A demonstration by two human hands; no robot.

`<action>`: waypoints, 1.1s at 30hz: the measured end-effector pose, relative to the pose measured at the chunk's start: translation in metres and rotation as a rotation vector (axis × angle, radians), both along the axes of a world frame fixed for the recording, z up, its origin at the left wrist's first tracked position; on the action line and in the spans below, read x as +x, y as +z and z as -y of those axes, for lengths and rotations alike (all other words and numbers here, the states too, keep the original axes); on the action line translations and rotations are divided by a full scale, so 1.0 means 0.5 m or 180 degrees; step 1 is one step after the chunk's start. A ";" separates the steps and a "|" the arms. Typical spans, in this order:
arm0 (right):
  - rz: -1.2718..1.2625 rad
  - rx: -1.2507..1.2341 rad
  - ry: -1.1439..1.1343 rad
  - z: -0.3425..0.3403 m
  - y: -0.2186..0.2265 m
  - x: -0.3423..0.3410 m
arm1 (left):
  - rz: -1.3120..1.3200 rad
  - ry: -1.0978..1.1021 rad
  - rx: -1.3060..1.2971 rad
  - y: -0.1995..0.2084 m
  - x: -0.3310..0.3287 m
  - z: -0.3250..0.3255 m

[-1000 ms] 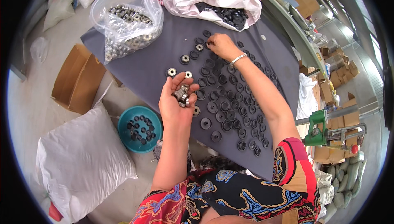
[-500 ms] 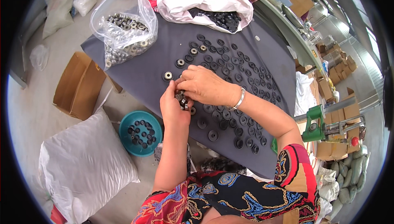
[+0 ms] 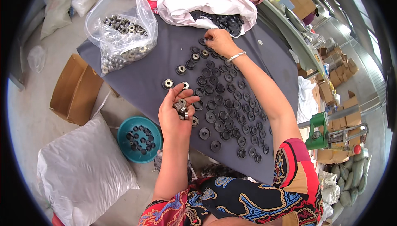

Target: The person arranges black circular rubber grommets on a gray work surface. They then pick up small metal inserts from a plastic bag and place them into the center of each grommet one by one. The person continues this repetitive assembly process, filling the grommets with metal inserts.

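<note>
My left hand (image 3: 174,121) is palm up near the table's left edge, fingers curled around several small metal ball bearings (image 3: 181,106). My right hand (image 3: 221,44) reaches to the far end of the spread of round black plastic wheels (image 3: 211,116). Its thumb and fingers are pinched together over a wheel there; whatever they hold is hidden. Several wheels along the left side have shiny bearings in their centres, among them a wheel (image 3: 168,84) just beyond my left hand. The other wheels lie in uneven rows on the dark cloth (image 3: 140,77).
A clear plastic bag (image 3: 118,4) of bearings stands at the far left of the table, beside a white bag (image 3: 182,2) of black parts. Below the left edge are a teal basin (image 3: 123,145) with wheels, a cardboard box (image 3: 76,89) and a white sack (image 3: 82,168). A green metal device (image 3: 317,131) stands right.
My right hand has left my left hand and moved away to the far wheels. My left hand has opened somewhat, showing the bearings in it.
</note>
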State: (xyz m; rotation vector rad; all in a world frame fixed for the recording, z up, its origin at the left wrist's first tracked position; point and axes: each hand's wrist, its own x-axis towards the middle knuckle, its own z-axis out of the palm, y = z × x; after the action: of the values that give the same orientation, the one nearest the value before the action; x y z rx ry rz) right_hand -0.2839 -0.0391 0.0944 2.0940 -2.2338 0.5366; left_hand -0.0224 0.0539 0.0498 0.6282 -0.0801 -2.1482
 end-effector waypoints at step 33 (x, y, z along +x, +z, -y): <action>0.0071 -0.0295 0.0917 -0.049 0.039 0.154 | 0.0044 -0.0012 0.0103 -0.002 0.022 0.002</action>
State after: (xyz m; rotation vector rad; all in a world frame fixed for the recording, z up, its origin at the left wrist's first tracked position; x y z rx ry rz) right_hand -0.2069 -0.0147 0.1138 2.3849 -1.8858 0.6649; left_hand -0.0115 0.0526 0.0489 0.6622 -0.0545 -2.1528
